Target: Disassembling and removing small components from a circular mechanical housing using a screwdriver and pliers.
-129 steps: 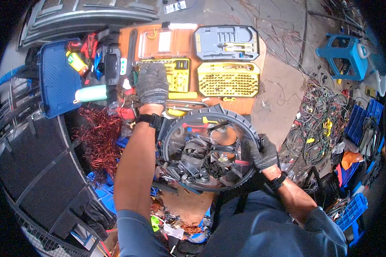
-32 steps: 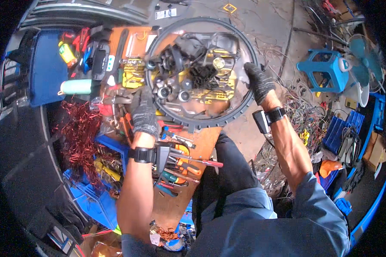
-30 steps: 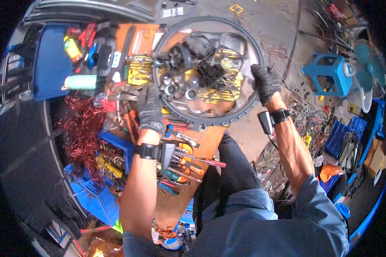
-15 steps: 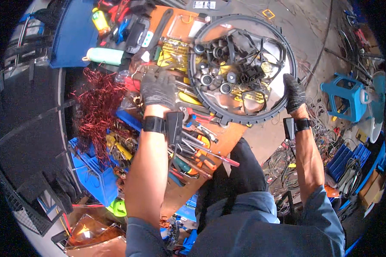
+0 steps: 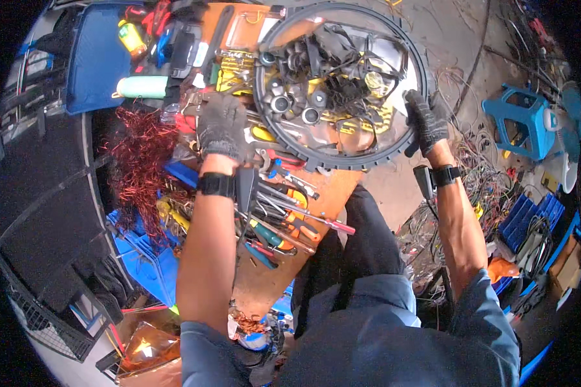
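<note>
A large round tray with a ribbed black rim and what looks like a clear bottom lies on the orange-brown bench. Inside it is a pile of black parts, several with round silver ends. My gloved right hand grips its right rim, with fingers on both sides of the edge. My gloved left hand is just left of the tray, back up and fingers pointing forward over the hand tools. Those fingers are slightly blurred, and I see nothing held in them. Yellow-handled tools lie beyond it.
Left of my left arm hangs a tangle of red-brown wire above a blue bin. Screwdrivers and pliers cover the near bench. A pale green bottle lies at the back left. On the floor right are a teal stool and loose cables.
The view has shifted, so the bench and tray sit higher and farther left. Both hands keep their places by the tray. My right fingers look more spread at its rim.
</note>
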The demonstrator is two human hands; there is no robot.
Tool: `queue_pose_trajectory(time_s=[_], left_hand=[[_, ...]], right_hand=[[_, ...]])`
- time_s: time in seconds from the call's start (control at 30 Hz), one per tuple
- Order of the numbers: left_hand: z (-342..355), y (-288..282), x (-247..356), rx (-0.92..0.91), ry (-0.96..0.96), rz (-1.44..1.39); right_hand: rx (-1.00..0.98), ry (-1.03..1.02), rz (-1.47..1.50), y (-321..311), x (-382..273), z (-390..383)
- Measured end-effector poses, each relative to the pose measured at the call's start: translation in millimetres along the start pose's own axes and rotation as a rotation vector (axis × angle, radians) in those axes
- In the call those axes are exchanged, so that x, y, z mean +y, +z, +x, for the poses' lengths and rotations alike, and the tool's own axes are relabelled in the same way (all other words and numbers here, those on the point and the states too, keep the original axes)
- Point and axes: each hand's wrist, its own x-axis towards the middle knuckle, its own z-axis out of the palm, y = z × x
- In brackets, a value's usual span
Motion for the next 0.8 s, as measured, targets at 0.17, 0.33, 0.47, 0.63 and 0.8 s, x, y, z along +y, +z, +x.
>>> queue_pose_trajectory(time_s=[0.17, 0.33, 0.47, 0.63, 0.8], left_hand=[[-57.3, -43.5, 11.2, 0.218, -0.802, -3.086], [-157.5, -89.5, 34.9, -0.093, -1.258, -2.835], [-240.2, -115.0, 72.3, -0.17, -1.449, -2.772], [-328.0, -142.6, 127.0, -0.229, -1.571, -2.845], [-404.0, -162.7, 182.8, -0.454, -1.548, -2.724]], right_hand=[[-0.02, -0.033, 0.064, -6.7, 4.9, -7.9], [-0.024, -0.066, 0.029, -9.6, 22.4, -19.3], [0.014, 0.082, 0.085, -15.2, 44.9, -34.0], [0.014, 0.21, 0.487, -15.1, 79.0, -73.7], [0.012, 0.337, 0.214, -0.5, 113.3, -140.0]])
